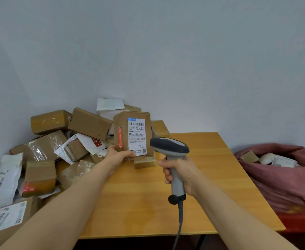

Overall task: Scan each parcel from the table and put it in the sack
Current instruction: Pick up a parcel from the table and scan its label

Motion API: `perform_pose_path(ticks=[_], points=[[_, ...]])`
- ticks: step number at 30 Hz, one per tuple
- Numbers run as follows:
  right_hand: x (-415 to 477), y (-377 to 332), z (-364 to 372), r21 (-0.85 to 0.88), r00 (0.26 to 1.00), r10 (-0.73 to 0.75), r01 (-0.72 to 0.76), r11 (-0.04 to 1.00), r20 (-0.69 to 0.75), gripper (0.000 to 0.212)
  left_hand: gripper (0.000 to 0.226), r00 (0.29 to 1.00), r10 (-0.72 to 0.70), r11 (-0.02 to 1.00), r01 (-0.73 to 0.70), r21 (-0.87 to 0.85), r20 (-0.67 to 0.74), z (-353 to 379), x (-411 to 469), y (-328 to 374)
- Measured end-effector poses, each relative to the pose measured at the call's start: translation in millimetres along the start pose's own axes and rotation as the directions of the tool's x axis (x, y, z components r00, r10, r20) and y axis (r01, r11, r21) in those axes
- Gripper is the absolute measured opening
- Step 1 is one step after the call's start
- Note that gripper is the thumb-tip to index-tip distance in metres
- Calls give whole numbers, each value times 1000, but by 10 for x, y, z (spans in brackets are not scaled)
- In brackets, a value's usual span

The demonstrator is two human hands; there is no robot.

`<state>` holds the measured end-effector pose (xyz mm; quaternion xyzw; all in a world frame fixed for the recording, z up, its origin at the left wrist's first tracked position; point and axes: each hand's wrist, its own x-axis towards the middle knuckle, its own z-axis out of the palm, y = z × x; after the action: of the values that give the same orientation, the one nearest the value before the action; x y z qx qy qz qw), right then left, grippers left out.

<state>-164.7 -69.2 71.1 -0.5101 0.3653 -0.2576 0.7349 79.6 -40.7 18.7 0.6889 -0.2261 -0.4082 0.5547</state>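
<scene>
Holding position noted: the left hand (117, 156) grips a brown parcel (122, 127) by its lower left corner, thumb across the front and fingers curled behind, and lifts it clear above the table (211, 177). The parcel stands upright, long axis vertical, with its white label (136, 136) turned towards the person. The right hand (180, 172) is wrapped closed around the handle of a grey scanner (171, 147), whose cable hangs off the near table edge.

The scanner's head sits just beside the label's lower right corner, close to the parcel; contact cannot be confirmed. The head appears aimed leftwards and away, across the label (the barcode is at the label's top, above the head). Judgement: the scan is the step in hand, and it calls for the head to tilt up towards that barcode.

The sack (283, 186), holding several parcels, lies well to the right, past the table's edge. The right hand is nearer to it, yet occupied; the parcel must travel rightwards across the table. A heap of unscanned parcels (45, 147) covers the table's left side.
</scene>
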Motion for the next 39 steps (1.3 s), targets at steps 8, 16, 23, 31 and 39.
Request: perform_pose_path(ticks=[8,16,23,31,39], points=[[-55,202,-781,287,955,59,28,958,-289,14,31,956,-148,989,149,16,253,915,39,-132],[-631,285,-2406,410,851,130,107,906,-509,8,28,897,-214,976,185,112,388,2832,-116,-290],[-967,280,-3645,488,752,196,185,853,-629,9,32,864,-234,961,137,239,447,4178,-210,-337],[-616,200,-4851,559,685,287,210,802,-669,7,37,867,-225,936,66,345,445,5504,309,-228],[-64,32,-6079,556,590,374,157,816,-715,12,22,892,-159,925,-16,381,423,6819,969,-269]])
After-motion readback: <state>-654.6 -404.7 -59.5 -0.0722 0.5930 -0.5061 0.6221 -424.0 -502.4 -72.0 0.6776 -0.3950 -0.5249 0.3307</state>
